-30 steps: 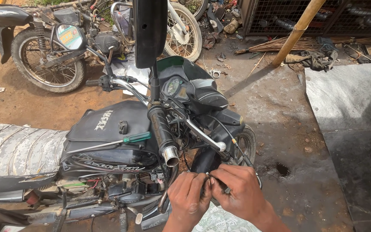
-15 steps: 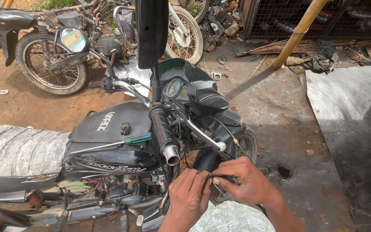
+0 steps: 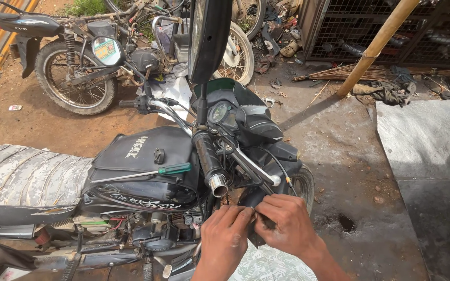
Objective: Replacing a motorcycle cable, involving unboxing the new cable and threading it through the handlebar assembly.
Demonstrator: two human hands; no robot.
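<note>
Below the bare handlebar end (image 3: 217, 184) of the black motorcycle (image 3: 147, 171), left hand (image 3: 224, 240) and right hand (image 3: 287, 229) pinch closed on a thin cable end (image 3: 253, 212) between their fingertips, likely stiff, light, slippery, best gripped near its tip; green-handled screwdriver (image 3: 141, 173) rests on the tank.

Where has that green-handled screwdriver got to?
In the head view, the green-handled screwdriver lies across the black fuel tank, left of the handlebar grip and above and left of both hands.
</note>
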